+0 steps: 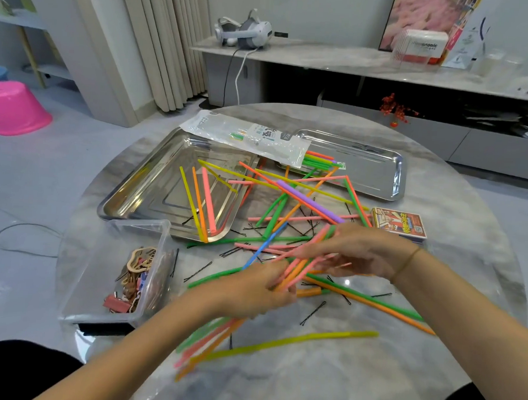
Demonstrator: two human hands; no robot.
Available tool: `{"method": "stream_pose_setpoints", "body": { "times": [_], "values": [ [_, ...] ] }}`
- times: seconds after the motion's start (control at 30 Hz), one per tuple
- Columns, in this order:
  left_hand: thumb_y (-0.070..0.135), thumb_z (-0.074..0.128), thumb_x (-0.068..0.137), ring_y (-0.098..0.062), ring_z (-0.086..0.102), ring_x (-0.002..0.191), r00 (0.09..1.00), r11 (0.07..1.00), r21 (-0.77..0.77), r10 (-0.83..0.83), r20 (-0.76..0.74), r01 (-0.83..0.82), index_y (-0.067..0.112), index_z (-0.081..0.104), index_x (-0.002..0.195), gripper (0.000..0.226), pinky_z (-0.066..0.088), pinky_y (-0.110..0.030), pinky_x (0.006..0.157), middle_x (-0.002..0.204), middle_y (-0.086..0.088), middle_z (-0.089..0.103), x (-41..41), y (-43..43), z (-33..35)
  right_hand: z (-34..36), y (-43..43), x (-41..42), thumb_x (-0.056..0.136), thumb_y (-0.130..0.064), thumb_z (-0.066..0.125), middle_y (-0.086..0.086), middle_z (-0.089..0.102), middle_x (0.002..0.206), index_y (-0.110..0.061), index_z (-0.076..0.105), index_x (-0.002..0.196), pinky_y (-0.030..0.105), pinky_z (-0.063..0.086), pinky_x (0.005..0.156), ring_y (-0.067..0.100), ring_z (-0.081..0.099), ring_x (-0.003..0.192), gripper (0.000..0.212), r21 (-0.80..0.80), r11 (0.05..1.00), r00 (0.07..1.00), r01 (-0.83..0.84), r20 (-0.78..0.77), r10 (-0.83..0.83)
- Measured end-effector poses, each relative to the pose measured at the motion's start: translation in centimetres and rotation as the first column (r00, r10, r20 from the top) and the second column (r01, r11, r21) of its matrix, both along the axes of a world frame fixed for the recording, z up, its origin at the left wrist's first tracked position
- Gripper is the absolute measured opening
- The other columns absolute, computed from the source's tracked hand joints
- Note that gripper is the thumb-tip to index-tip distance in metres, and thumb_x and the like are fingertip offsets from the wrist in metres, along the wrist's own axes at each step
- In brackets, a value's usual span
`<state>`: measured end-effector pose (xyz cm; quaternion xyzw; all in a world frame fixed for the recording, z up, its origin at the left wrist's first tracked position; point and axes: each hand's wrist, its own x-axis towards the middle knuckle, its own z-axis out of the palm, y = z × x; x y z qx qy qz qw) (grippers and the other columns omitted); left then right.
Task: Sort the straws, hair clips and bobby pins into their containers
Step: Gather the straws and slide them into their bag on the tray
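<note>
— Why does the left hand (pixel 261 288) curl round the straw bundle (pixel 298 270)?
— To gather it, toward the bench's (pixel 385 377) six o'clock. The right hand (pixel 357 253), fingers nearly straight (blurred), seemingly evens the ends.

Single view: head-worn, wide-angle. Lens faces forward and steeply down onto a round table (pixel 369 385). The near rim runs out of frame at 6 o'clock and the far rim sits just above centre, toward 12. Close range: forearms enter at 7 and 4 o'clock, and the left hand (pixel 252 291) and right hand (pixel 361 254) meet just below centre among the straws (pixel 310 202), motion-blurred. Beyond the table a low cabinet (pixel 325 56) spans 12 to 2. Floor and pink stool (pixel 13 107) at 9–10. Edges bow.
</note>
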<state>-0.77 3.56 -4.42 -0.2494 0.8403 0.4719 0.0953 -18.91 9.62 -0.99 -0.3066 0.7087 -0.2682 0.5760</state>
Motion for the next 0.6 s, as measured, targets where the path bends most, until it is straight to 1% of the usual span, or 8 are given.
{"method": "stream_pose_setpoints", "body": {
  "times": [0.07, 0.13, 0.2, 0.27, 0.33, 0.47, 0.53, 0.6],
  "values": [
    [0.022, 0.05, 0.093, -0.009, 0.047, 0.059, 0.991, 0.984, -0.123, -0.12, 0.064, 0.128, 0.019, 0.045, 0.092, 0.006, 0.048, -0.027, 0.052, 0.077, 0.007, 0.043, 0.0, 1.0, -0.6, 0.1, 0.2, -1.0, 0.067, -0.017, 0.083, 0.002, 0.062, 0.069, -0.013, 0.076, 0.081, 0.014, 0.05, 0.051, 0.007, 0.056, 0.056, 0.016, 0.042, 0.999, 0.998, 0.007, -0.062, -0.005],
    [0.022, 0.049, 0.093, -0.016, 0.05, 0.072, 0.984, 0.962, -0.207, -0.165, 0.073, 0.177, 0.022, 0.043, 0.089, 0.006, 0.046, -0.03, 0.063, 0.078, 0.008, 0.043, -0.1, 2.0, -1.3, 0.2, 0.4, -1.9, 0.066, -0.009, 0.082, 0.0, 0.06, 0.059, -0.016, 0.073, 0.068, 0.015, 0.05, 0.048, 0.007, 0.052, 0.049, 0.012, 0.039, 0.999, 0.992, 0.037, -0.125, -0.032],
    [0.024, 0.049, 0.093, -0.017, 0.048, 0.081, 0.986, 0.962, -0.219, -0.159, 0.044, 0.165, 0.023, 0.044, 0.091, 0.005, 0.043, -0.032, 0.073, 0.083, 0.006, 0.047, -0.2, 2.7, -1.6, 0.3, 0.7, -2.5, 0.065, -0.009, 0.083, -0.001, 0.057, 0.056, -0.014, 0.072, 0.07, 0.015, 0.042, 0.041, 0.006, 0.047, 0.045, 0.013, 0.045, 0.997, 0.976, -0.065, -0.207, 0.073],
    [0.023, 0.053, 0.092, -0.015, 0.043, 0.081, 0.985, 0.952, -0.256, -0.17, 0.005, 0.166, 0.019, 0.044, 0.094, 0.01, 0.036, -0.029, 0.069, 0.089, 0.004, 0.046, -0.3, 3.3, -1.8, 0.3, 0.8, -2.7, 0.065, -0.011, 0.084, -0.002, 0.057, 0.053, -0.012, 0.073, 0.071, 0.015, 0.035, 0.039, 0.006, 0.045, 0.043, 0.013, 0.083, 0.975, 0.926, -0.206, -0.307, 0.221],
    [0.026, 0.058, 0.09, -0.014, 0.038, 0.081, 0.981, 0.932, -0.314, -0.194, -0.012, 0.18, 0.018, 0.041, 0.093, 0.019, 0.03, -0.028, 0.067, 0.092, 0.005, 0.041, -0.3, 3.8, -2.0, 0.2, 0.8, -2.7, 0.066, -0.015, 0.084, -0.004, 0.061, 0.052, -0.016, 0.071, 0.068, 0.014, 0.038, 0.042, 0.006, 0.052, 0.045, 0.012, 0.189, 0.933, 0.85, -0.306, -0.387, 0.357],
    [0.031, 0.063, 0.087, -0.019, 0.045, 0.095, 0.986, 0.926, -0.338, -0.167, 0.027, 0.166, 0.018, 0.042, 0.106, 0.031, 0.042, -0.033, 0.08, 0.108, 0.001, 0.041, 0.0, 4.2, -2.7, -0.3, 0.9, -2.2, 0.075, -0.017, 0.078, -0.003, 0.068, 0.065, -0.015, 0.074, 0.079, 0.019, 0.052, 0.057, 0.008, 0.062, 0.06, 0.006, 0.424, 0.803, 0.765, -0.42, -0.311, 0.564],
    [0.034, 0.061, 0.089, -0.02, 0.045, 0.099, 0.989, 0.89, -0.432, -0.143, 0.042, 0.147, 0.017, 0.041, 0.112, 0.035, 0.04, -0.032, 0.081, 0.112, -0.001, 0.039, 0.1, 4.3, -2.8, -0.6, 1.0, -2.0, 0.076, -0.017, 0.077, -0.002, 0.069, 0.067, -0.011, 0.075, 0.089, 0.022, 0.054, 0.063, 0.01, 0.062, 0.063, 0.014, 0.467, 0.771, 0.723, -0.433, -0.331, 0.607],
    [0.036, 0.058, 0.09, -0.02, 0.042, 0.102, 0.989, 0.807, -0.573, -0.142, 0.049, 0.144, 0.015, 0.041, 0.115, 0.037, 0.036, -0.03, 0.081, 0.114, -0.002, 0.041, 0.1, 4.8, -2.9, -0.5, 1.1, -1.8, 0.077, -0.019, 0.076, -0.007, 0.067, 0.064, -0.009, 0.075, 0.095, 0.021, 0.051, 0.066, 0.009, 0.063, 0.067, 0.02, 0.487, 0.758, 0.698, -0.434, -0.35, 0.625]
  ]
}}
